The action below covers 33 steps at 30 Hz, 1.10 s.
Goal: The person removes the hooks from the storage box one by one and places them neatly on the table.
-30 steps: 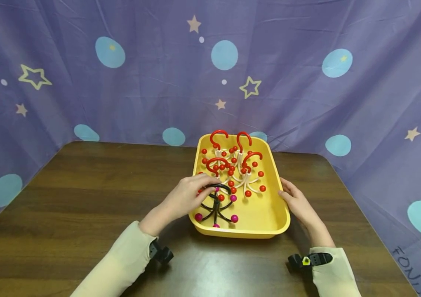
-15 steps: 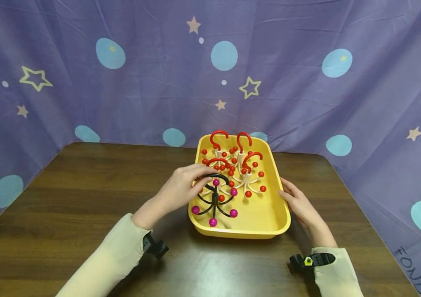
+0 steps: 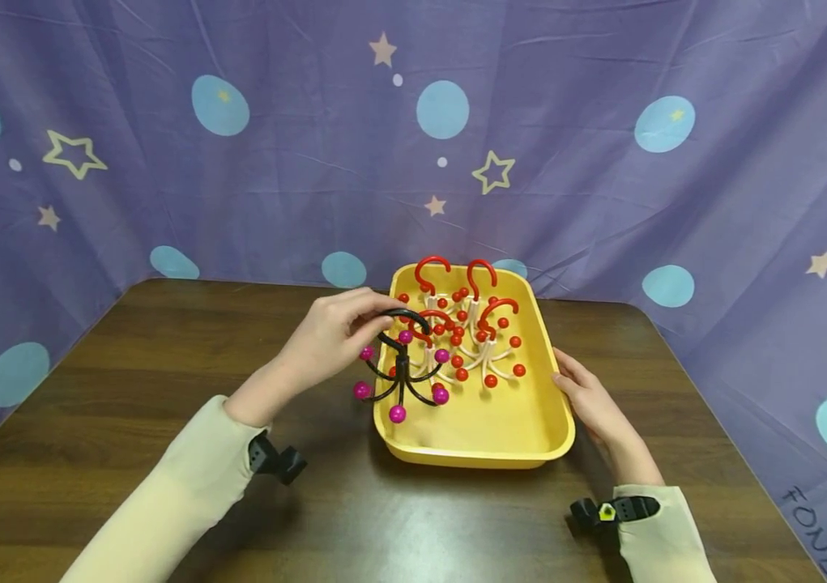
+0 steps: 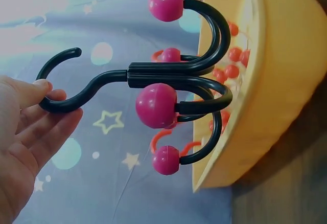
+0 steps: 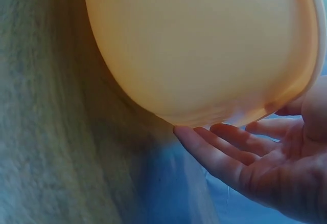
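In the head view, my left hand (image 3: 321,344) pinches the hook of a black multi-arm hanger (image 3: 402,369) between thumb and fingers. Its curved arms end in pink balls, and it hangs upright over the left rim of a yellow plastic tub (image 3: 504,423). Seen from the left wrist, the thumb and fingers hold the curve of the black hook (image 4: 64,105). My right hand (image 3: 598,413) lies along the tub's right side, its fairly straight fingers (image 5: 219,157) touching the outer wall and the thumb by the rim.
Inside the tub stand several white hangers (image 3: 488,350) with red hooks and red balls, grouped toward its far and left parts. The tub is on a dark wooden table (image 3: 238,348). Behind the table hangs a purple curtain (image 3: 296,162) with stars and dots.
My left hand has lifted the black hanger from the tub's near left part, moving it up and to the left. My right hand has stayed at the tub's side.
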Available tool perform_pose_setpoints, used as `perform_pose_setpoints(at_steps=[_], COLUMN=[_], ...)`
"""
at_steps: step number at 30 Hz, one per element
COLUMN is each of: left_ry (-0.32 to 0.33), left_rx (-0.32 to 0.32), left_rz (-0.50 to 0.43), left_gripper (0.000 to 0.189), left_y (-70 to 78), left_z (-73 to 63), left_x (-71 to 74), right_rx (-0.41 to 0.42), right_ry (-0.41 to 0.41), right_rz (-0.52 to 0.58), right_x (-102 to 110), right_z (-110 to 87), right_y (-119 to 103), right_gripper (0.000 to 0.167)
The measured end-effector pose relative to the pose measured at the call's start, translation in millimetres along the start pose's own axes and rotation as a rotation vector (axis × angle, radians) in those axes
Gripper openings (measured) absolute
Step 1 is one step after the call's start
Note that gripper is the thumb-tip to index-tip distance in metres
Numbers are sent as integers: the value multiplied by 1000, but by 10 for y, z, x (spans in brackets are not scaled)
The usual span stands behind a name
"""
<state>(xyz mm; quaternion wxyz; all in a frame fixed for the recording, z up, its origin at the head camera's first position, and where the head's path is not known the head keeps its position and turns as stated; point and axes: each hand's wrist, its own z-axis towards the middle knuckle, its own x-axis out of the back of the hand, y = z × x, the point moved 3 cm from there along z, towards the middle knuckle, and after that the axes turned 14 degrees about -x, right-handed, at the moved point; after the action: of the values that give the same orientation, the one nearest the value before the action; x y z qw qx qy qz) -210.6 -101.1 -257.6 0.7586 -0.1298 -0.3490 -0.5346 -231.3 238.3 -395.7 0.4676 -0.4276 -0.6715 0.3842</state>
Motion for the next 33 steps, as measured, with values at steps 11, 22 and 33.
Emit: perform_pose_setpoints(at_steps=[11,22,33], left_ry=[11,45,80], left_rx=[66,194,324], left_rz=[79,135,144], left_gripper=[20,20,20], left_y=[-173,-475,-782], left_z=[-38,-60,-121], left_x=[298,447,450], right_rx=[5,12,0], right_ry=[-5,-5,-2], right_rz=[-19,-7,-7], right_x=[30,17,5], right_z=[-14,-11,-6], right_y=[12,14,14], right_gripper=[52,51,52])
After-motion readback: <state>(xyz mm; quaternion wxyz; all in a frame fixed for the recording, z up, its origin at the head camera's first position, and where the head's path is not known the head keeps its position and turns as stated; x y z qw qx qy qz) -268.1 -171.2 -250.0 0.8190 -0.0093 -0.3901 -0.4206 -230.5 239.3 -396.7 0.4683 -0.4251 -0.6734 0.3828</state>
